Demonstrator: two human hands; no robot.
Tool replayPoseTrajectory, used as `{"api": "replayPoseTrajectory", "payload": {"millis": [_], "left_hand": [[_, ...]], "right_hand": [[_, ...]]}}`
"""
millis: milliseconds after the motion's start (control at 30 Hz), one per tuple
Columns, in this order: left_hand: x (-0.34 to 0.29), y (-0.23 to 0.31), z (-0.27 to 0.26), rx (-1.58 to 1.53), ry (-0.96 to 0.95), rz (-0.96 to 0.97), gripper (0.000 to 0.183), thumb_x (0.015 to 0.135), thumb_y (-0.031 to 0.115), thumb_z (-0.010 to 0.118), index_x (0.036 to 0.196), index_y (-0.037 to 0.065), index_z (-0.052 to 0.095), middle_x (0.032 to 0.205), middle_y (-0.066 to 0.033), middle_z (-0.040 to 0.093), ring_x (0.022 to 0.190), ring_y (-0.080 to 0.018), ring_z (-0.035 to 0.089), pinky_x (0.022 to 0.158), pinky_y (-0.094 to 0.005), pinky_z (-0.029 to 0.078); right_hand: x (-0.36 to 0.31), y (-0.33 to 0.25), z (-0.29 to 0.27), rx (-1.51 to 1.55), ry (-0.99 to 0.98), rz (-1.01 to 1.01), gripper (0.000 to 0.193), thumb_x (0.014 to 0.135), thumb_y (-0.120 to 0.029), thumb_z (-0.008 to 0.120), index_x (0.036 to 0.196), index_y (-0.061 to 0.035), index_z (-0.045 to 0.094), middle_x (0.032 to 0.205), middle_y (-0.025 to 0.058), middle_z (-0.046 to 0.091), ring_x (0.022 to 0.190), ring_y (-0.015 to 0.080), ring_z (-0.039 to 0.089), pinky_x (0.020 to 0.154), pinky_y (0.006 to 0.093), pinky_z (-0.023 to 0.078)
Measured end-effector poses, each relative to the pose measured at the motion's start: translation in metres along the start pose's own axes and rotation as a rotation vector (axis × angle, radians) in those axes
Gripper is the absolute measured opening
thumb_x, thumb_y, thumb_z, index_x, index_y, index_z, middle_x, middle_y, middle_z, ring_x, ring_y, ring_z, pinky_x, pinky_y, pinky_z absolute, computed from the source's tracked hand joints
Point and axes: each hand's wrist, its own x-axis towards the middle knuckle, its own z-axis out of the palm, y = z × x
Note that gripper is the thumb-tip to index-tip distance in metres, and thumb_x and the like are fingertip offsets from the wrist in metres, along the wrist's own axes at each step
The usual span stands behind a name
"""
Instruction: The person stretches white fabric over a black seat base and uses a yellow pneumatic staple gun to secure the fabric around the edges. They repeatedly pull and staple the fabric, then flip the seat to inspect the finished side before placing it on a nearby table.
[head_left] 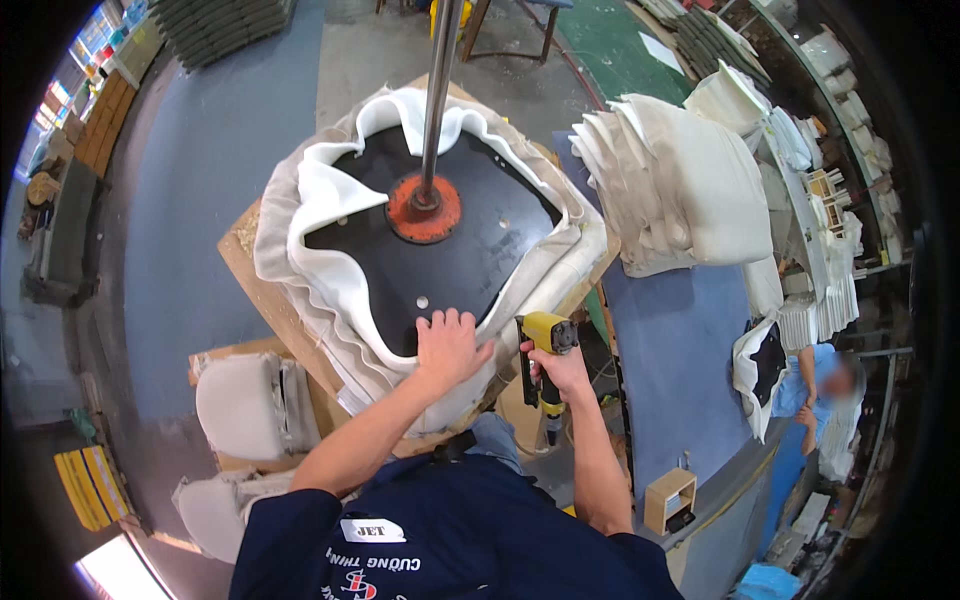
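Note:
A chair seat lies upside down in front of me, its black base panel (470,260) facing up. White padding (335,265) and a beige fabric cover (560,275) stand up in loose waves around the panel. An orange round press pad (408,222) on a metal rod rests on the panel. My left hand (450,350) is closed over the near edge of the cover, fingertips reaching onto the panel near a small hole. In my right hand (562,372) is a yellow and black staple gun (547,330), held by its grip just right of the seat's near corner.
A wooden board (245,240) lies under the seat. Stacked beige covers (690,190) sit on the blue table (675,340) at right. Upholstered seats (240,405) stand at lower left. A small wooden box (670,500) is near the table's edge. Another person (815,385) works at far right.

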Motion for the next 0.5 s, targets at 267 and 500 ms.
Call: {"api": "replayPoseTrajectory", "payload": {"millis": [267,500], "left_hand": [[0.014,-0.029,0.015,-0.164,0.127,0.080,0.026,0.084,0.035,0.073,0.085,0.010,0.067,0.103,-0.0112,0.051,0.099,-0.0303,0.047,0.082,-0.0474,0.035],[0.016,-0.041,0.026,-0.272,0.178,0.000,0.016,0.082,0.026,0.075,0.084,0.012,0.066,0.112,-0.0121,0.048,0.113,-0.0335,0.042,0.092,-0.0520,0.032]], "right_hand": [[0.014,-0.020,0.000,-0.065,-0.077,0.048,0.031,0.081,0.002,0.066,0.112,0.0022,0.066,0.094,0.0084,0.072,0.057,0.0119,0.061,0.050,0.0286,0.051],[0.014,-0.051,0.032,-0.261,-0.218,0.153,0.027,0.081,0.001,0.067,0.108,0.0036,0.068,0.093,0.0074,0.072,0.057,0.0107,0.059,0.052,0.0283,0.051]]}}
